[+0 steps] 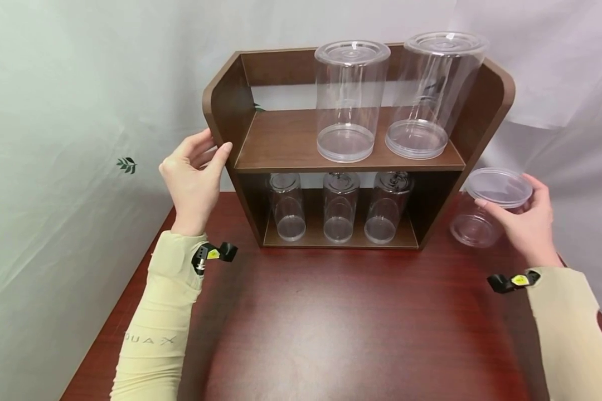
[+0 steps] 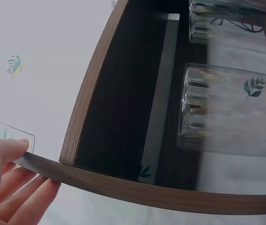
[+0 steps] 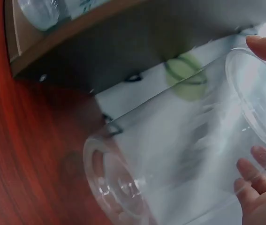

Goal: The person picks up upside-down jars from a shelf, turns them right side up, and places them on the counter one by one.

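My left hand (image 1: 193, 172) grips the left side panel of a brown wooden two-tier shelf (image 1: 281, 136), thumb on the front edge and fingers on the outer side. In the left wrist view those fingers (image 2: 27, 199) curl against the panel's edge. Off the shelf's right side, my right hand (image 1: 529, 223) holds a clear plastic jar (image 1: 474, 217) near its rim, around the whitish round lid (image 1: 501, 187). The right wrist view shows the jar's ringed base (image 3: 116, 183) tilted over the table; whether it touches is unclear.
Two large clear jars (image 1: 351, 100) (image 1: 431, 83) stand on the upper tier, toward the right. Three smaller clear jars (image 1: 288, 209) (image 1: 340, 206) (image 1: 387, 207) line the lower tier. The shelf stands on a glossy red-brown table (image 1: 331, 312), with pale curtains (image 1: 80, 111) behind and beside it.
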Motion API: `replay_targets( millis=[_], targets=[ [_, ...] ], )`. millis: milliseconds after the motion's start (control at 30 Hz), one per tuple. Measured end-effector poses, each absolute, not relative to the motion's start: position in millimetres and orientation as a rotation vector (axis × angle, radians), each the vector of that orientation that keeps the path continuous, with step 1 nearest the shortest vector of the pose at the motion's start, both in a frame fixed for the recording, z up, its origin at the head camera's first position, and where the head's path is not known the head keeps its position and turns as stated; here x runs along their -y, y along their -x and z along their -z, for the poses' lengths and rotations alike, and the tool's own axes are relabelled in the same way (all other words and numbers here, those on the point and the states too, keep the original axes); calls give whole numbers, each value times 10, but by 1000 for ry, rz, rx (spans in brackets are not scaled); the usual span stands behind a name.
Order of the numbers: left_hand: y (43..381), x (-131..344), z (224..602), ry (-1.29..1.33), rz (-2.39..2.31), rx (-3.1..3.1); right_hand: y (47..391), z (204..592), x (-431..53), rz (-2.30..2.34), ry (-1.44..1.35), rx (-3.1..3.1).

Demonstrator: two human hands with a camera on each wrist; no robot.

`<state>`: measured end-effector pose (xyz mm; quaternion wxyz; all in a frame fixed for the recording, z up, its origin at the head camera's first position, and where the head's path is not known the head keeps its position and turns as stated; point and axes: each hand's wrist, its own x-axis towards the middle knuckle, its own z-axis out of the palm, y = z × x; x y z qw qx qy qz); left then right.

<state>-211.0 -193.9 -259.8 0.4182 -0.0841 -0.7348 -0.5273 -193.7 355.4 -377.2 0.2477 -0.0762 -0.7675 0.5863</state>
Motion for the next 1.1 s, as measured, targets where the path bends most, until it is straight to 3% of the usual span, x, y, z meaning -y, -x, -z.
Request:
replay_targets(
  millis=[367, 1100],
  targets=[
    [2104, 1943, 2615, 195, 1305, 1878, 2131, 3990, -3561, -1304, 321, 2269],
    [2081, 1943, 2593, 212, 1301, 1860, 2229, 4023, -3572, -1395, 335, 2311]
  ],
)
